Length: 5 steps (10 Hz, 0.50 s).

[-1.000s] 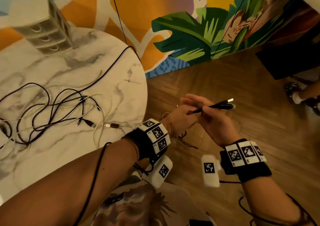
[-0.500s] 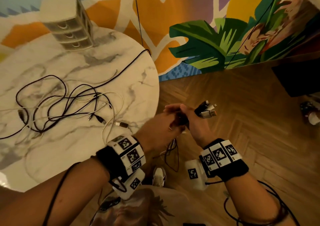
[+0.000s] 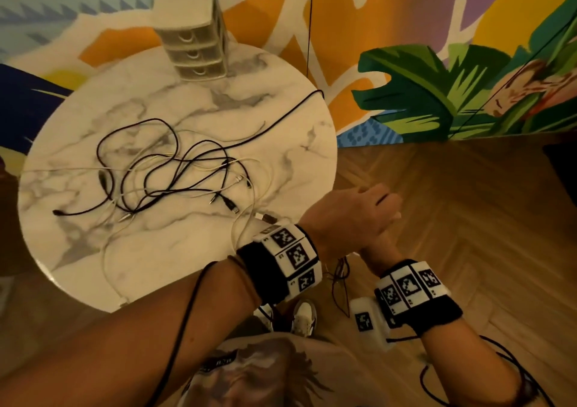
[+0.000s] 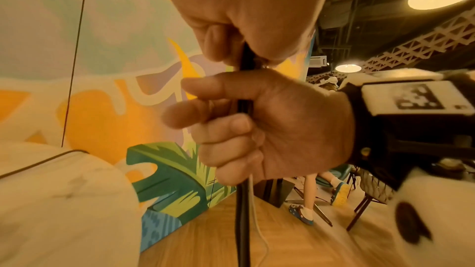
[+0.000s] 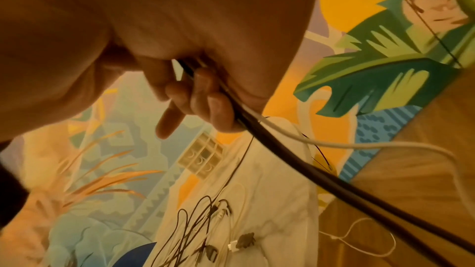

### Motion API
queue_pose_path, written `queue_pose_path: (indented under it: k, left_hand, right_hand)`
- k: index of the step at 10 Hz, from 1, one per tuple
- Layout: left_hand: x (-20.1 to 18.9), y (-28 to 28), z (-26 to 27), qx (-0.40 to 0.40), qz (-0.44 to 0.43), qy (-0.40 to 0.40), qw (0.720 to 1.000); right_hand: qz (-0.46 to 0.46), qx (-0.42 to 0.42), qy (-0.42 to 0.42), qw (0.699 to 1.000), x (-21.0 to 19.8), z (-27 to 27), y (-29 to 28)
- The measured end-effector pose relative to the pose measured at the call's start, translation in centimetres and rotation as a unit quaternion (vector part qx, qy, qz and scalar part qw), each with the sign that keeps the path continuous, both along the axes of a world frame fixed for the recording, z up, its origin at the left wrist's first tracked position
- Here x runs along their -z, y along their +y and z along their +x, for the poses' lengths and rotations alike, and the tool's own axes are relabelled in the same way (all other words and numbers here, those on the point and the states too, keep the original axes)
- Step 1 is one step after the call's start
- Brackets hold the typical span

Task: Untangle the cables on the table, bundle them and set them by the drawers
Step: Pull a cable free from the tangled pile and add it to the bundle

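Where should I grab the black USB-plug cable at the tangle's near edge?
Pinch just behind its plug, coming from the table's near-right edge. That end lies free outside the loops and points toward the person, so it should draw out without crossing other cables.

Both hands off the table edge, stacked — left hand (image 3: 352,216) over right hand (image 4: 277,129), wrists nearly touching. Each fist curled round the held cables (image 4: 243,210) — left forearm crossing low, right forearm angled in.
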<state>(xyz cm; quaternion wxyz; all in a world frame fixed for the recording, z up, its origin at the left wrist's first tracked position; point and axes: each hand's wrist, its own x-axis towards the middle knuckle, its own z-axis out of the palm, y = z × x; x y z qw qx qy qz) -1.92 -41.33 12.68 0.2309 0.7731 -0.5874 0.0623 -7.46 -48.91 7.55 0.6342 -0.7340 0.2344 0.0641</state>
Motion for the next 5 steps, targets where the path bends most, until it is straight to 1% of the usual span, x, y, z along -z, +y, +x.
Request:
queue_pose_path:
  k: [1,2,3,4,5]
  left_hand:
    - [0.6,1.2,-0.2,0.016,0.003,-0.007,1.000]
    - [1.2,2.2,0.0,0.019,0.018,0.012,1.000]
    - [0.5,3.7,0.7,-0.012,0.058,0.139,0.989]
    - [1.3,6.6,2.4,-0.106,0.048,0.246,0.962]
    - [5.2,10.8,5.2,-0.230,0.153,0.275,0.921]
  right_hand:
    - [-0.097,-0.020,0.095,0.991,-1.1,-0.2,0.6]
    - [-0.188,-0.007,0.150,0.971,-3.2,0.8,1.4]
    - [-0.110,-0.077,0.118,0.984,-1.9,-0.4,2.0]
    - [0.023,-0.025,0.038,0.999,-0.5,0.6,3.0]
    - [0.070,-0.005,0.026,0.997,1.7,0.7,3.2]
